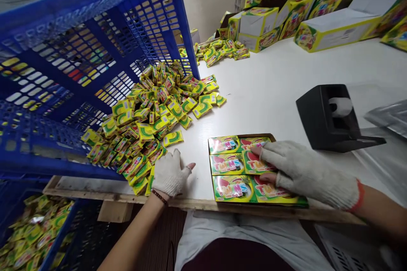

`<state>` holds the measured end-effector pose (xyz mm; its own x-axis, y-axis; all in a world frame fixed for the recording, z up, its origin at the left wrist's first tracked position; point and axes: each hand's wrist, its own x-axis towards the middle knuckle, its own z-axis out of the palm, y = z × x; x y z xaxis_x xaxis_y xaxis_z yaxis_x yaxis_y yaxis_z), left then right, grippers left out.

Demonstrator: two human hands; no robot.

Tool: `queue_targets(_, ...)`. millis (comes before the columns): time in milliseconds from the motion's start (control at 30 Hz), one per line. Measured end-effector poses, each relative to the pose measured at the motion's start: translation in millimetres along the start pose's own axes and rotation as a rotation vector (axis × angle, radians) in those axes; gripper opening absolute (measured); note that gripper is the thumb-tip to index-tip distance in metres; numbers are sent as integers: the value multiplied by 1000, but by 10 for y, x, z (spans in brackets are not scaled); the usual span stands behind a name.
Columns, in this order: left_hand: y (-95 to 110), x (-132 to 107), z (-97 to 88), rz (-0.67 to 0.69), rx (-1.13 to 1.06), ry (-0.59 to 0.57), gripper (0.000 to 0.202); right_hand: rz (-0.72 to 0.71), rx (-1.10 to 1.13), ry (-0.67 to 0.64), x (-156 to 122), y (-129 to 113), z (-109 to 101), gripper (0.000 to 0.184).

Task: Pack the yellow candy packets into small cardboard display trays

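Near the table's front edge lies a shallow brown carton [213, 137] filled with flat yellow-green candy packs. My right hand [300, 171], in a white knit glove with bare fingertips, rests flat on those packs, fingers stretched out. My left hand [170, 174], gloved the same way, lies on the table at the near edge of a big pile of small yellow-green sachets [149, 114]. Its fingers curl over a few sachets at the pile's rim. Whether it grips any is unclear.
A blue plastic crate [79, 51] lies tipped on its side at left, sachets spilling out. A second crate [32, 233] with sachets sits below. A black tape dispenser [330, 118] stands at right. Stacked yellow boxes [333, 29] and a smaller sachet heap [219, 51] fill the back.
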<state>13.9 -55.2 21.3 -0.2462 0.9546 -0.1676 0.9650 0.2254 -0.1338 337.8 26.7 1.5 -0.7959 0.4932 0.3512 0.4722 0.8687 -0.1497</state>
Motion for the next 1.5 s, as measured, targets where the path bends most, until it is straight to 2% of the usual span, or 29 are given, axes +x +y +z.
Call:
queue_targets(100,-30,-81,165,6,92,-36,63,-23,27,-33,37,133,4,30)
queue_targets(233,-71,-145,297,26,76,61,63,5,137,-51,10,59,10,29)
queue_targets(300,-137,-141,326,-15,98,98,64,20,160,-40,-7,-38,4,31)
queue_targets(433,-231,-58,371,-34,102,35,58,32,186,-10,-30,-133,-1,31)
queue_targets(533,-190,26,312,29,-12,124,53,134,221,66,-73,-121,19,34)
queue_targets(633,-37,87,82,138,-140,342,53,298,270,195,-79,-118,14,40)
queue_targets(733,269,114,-238,383,-183,531,48,441,394,259,49,-163,-71,43)
queue_targets(833,685,132,-468,665,-157,654,43,503,615,274,290,-229,-193,52)
queue_targets(900,926,171,-505,780,-191,687,45,520,673,265,433,-233,-242,48)
queue_targets(933,1012,206,-487,797,-241,677,47,533,659,260,476,-215,-248,44)
queue_targets(1000,1105,308,-395,747,-405,599,50,579,593,252,491,-140,-224,37)
queue_targets(1100,1100,483,-208,589,-686,383,40,669,539,227,387,13,-126,34)
queue_targets(1167,1077,562,-125,517,-800,277,36,701,526,211,310,107,-55,33)
queue_targets(1300,1115,597,-114,465,-897,217,30,704,570,190,260,248,3,32)
queue_targets(1433,1184,570,-166,494,-909,182,20,738,640,128,253,298,-51,31)
queue_targets(1500,1194,557,-205,506,-908,200,20,743,643,148,248,269,-105,29)
